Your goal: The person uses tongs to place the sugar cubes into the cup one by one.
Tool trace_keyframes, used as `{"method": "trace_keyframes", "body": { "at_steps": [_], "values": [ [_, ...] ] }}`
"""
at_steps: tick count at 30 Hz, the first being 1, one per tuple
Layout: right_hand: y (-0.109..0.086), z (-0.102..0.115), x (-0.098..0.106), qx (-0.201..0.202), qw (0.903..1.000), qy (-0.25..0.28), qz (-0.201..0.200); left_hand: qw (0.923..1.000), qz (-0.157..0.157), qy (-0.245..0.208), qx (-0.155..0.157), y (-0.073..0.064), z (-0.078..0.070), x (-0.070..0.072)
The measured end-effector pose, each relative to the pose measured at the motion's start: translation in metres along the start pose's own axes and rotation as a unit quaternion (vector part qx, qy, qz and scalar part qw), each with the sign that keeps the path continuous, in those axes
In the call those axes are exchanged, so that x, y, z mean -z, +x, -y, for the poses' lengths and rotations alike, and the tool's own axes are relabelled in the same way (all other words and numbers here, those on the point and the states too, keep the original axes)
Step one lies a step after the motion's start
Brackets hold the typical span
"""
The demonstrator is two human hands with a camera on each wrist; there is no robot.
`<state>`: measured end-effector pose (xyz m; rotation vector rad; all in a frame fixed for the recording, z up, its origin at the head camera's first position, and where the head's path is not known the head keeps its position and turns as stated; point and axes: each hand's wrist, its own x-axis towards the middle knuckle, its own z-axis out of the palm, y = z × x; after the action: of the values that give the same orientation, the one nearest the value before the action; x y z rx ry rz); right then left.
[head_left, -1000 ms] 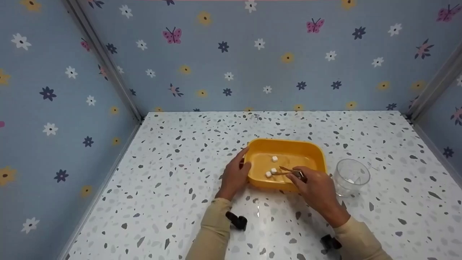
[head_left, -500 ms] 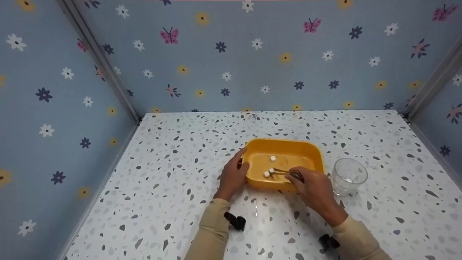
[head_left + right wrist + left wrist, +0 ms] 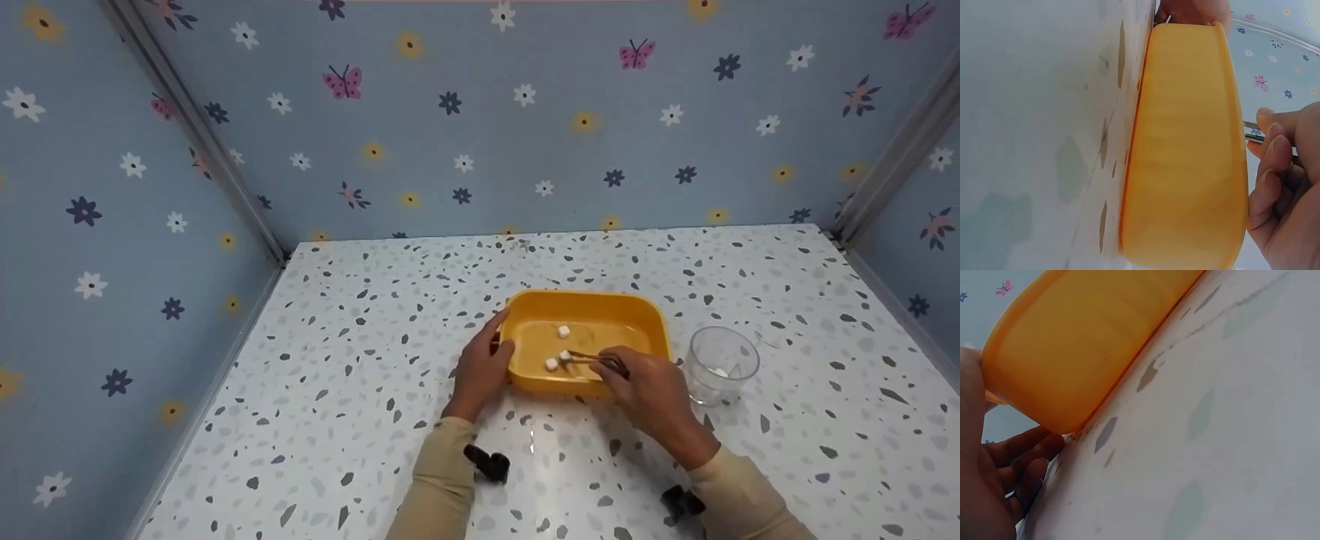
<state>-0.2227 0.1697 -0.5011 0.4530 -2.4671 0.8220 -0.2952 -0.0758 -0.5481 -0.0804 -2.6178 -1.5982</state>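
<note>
A yellow rectangular plastic tray [image 3: 592,309] stands on the table. My left hand [image 3: 480,371] holds its left end, thumb at the front corner and fingers along the side. In my right hand [image 3: 656,394], metal tweezers [image 3: 592,357] are pinched between thumb and fingers, reaching over the front of the tray. Their tips sit at either side of a small white cube [image 3: 565,356]. A second white cube [image 3: 552,364] lies just left of it, and a third cube [image 3: 564,331] farther back. In the right wrist view, the tray wall hides the tweezer tips.
A clear drinking glass [image 3: 722,365] stands right of the tray, close to the right hand, with something white at its bottom. Speckled white table surface [image 3: 360,360] extends around them. Flowered blue panels [image 3: 525,135] enclose the back and sides.
The tweezers have swung left onto the middle cube, and their spread tips have come together about it. The left hand keeps its hold on the tray. The head view has shifted slightly.
</note>
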Motion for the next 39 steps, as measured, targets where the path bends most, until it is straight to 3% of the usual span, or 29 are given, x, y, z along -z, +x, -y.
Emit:
{"method": "trace_keyframes", "body": {
  "at_steps": [21,39],
  "values": [
    [0.007,0.003,0.023,0.074,0.995,-0.038,-0.055,1.0,-0.001,0.001,0.003,-0.002,-0.002,0.002],
    [0.008,0.006,0.033,0.074,0.9933,-0.038,-0.08,0.9999,0.005,-0.003,0.012,-0.001,-0.001,0.001]
  ]
}}
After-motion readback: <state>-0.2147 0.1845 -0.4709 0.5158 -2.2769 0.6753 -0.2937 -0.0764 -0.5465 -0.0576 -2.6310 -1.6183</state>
